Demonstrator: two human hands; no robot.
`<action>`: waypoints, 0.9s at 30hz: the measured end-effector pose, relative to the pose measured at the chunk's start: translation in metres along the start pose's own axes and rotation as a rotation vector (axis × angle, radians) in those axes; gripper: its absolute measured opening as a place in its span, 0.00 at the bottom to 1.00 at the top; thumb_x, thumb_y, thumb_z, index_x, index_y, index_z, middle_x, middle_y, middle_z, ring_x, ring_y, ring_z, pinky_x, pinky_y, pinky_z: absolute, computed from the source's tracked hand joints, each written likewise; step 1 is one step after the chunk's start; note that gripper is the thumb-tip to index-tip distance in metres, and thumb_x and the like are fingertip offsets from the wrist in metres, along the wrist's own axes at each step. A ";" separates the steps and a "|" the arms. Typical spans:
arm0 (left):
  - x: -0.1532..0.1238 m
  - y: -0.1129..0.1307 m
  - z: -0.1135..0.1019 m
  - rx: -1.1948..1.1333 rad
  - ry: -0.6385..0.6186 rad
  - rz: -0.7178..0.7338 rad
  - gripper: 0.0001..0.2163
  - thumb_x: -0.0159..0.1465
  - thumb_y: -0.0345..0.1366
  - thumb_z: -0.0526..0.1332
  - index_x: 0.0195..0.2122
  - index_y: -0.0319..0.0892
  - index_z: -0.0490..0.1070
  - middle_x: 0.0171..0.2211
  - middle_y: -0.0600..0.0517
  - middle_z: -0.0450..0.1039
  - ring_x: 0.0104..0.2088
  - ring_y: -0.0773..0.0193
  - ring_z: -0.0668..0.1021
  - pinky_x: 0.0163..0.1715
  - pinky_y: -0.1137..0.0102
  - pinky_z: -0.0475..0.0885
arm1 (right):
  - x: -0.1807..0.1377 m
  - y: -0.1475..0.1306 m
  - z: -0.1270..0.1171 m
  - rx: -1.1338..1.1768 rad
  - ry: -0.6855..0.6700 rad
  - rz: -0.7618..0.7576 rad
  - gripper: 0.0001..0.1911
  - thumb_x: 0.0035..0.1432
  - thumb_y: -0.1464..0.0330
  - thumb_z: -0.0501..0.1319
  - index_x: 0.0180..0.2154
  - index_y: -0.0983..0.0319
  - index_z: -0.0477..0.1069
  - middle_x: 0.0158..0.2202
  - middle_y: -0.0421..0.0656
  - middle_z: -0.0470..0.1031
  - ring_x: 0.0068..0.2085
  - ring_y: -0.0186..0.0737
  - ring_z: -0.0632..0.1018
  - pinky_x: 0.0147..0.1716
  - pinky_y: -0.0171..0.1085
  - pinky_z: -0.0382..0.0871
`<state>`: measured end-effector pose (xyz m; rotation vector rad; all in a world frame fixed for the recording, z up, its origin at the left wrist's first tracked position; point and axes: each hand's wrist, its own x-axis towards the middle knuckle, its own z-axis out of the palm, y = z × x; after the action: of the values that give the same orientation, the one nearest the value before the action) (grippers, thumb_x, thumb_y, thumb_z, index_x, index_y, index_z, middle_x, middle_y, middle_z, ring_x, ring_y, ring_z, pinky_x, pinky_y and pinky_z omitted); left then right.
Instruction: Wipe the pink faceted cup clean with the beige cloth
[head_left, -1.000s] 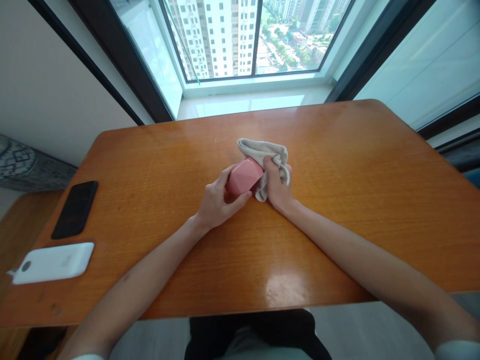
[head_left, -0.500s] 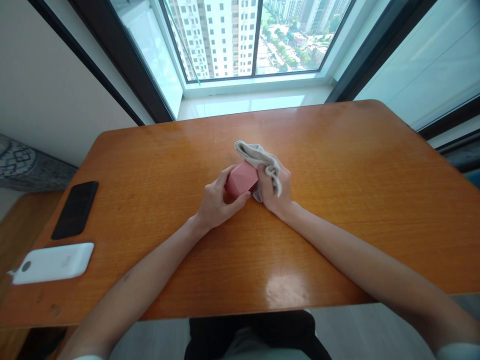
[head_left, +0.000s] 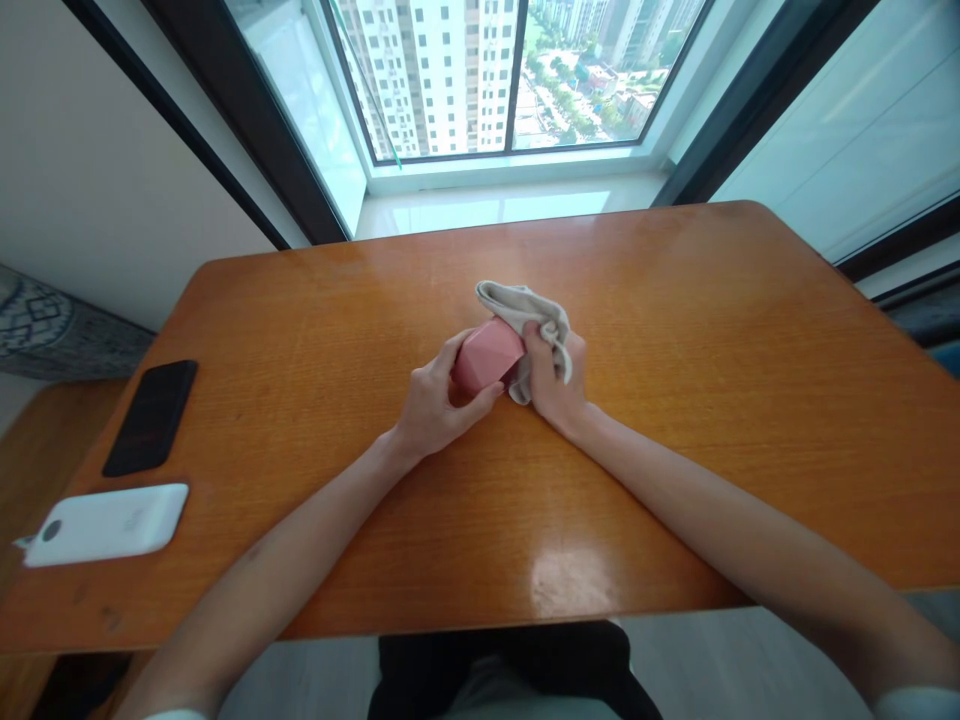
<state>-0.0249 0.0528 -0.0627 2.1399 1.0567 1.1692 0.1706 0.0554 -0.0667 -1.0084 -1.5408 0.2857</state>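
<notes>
On the orange-brown wooden table point(head_left: 675, 330), roughly at its middle, the left hand point(head_left: 433, 402) is wrapped around a pink faceted object point(head_left: 489, 353), fingers curled over its far side and thumb pressed against its near side. What exactly the pink thing is cannot be told; it has flat angled faces and a smooth, glossy surface. It is held just above the table, tilted, with its upper end leaning toward the window.

The right hand point(head_left: 553, 380) sits just right of the pink object and is closed on a beige cloth point(head_left: 525, 305), bunched in the fingers. The cloth touches the right side and top of the pink object, and a loose fold of it sticks up beyond the pink object, on the window side. The two hands are close together, meeting at the pink object.

Well to the left of the pink object, near the table's left edge, a black phone point(head_left: 151, 416) lies flat, screen dark. Just nearer the person than the phone lies a white rectangular device point(head_left: 109, 524), also flat.
</notes>
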 end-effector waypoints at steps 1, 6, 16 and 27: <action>-0.001 -0.003 0.000 -0.001 0.002 0.001 0.27 0.67 0.49 0.69 0.62 0.42 0.69 0.49 0.47 0.83 0.41 0.59 0.85 0.43 0.67 0.81 | -0.001 -0.001 -0.001 -0.030 -0.038 -0.094 0.23 0.78 0.53 0.53 0.63 0.53 0.76 0.61 0.48 0.82 0.62 0.53 0.82 0.64 0.56 0.76; -0.008 -0.016 0.003 -0.014 -0.037 -0.021 0.17 0.65 0.51 0.69 0.42 0.43 0.72 0.30 0.53 0.78 0.26 0.62 0.78 0.27 0.68 0.74 | -0.006 -0.006 -0.002 -0.154 -0.193 -0.485 0.25 0.74 0.51 0.58 0.68 0.46 0.72 0.67 0.42 0.78 0.70 0.57 0.75 0.72 0.64 0.66; -0.003 -0.006 0.000 0.006 -0.013 -0.017 0.27 0.67 0.50 0.69 0.61 0.41 0.69 0.48 0.47 0.83 0.39 0.58 0.84 0.41 0.67 0.81 | -0.003 -0.002 -0.001 -0.063 -0.082 -0.145 0.24 0.76 0.52 0.55 0.64 0.51 0.76 0.64 0.47 0.80 0.66 0.55 0.79 0.67 0.59 0.74; 0.000 0.000 0.001 0.005 0.005 -0.007 0.29 0.67 0.50 0.69 0.64 0.42 0.67 0.53 0.45 0.82 0.45 0.56 0.85 0.47 0.65 0.80 | -0.002 0.006 0.004 0.031 -0.002 0.054 0.24 0.78 0.53 0.51 0.63 0.52 0.76 0.59 0.46 0.83 0.61 0.50 0.82 0.64 0.54 0.77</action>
<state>-0.0242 0.0528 -0.0626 2.1363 1.0696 1.1698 0.1698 0.0590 -0.0727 -1.0264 -1.5088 0.3473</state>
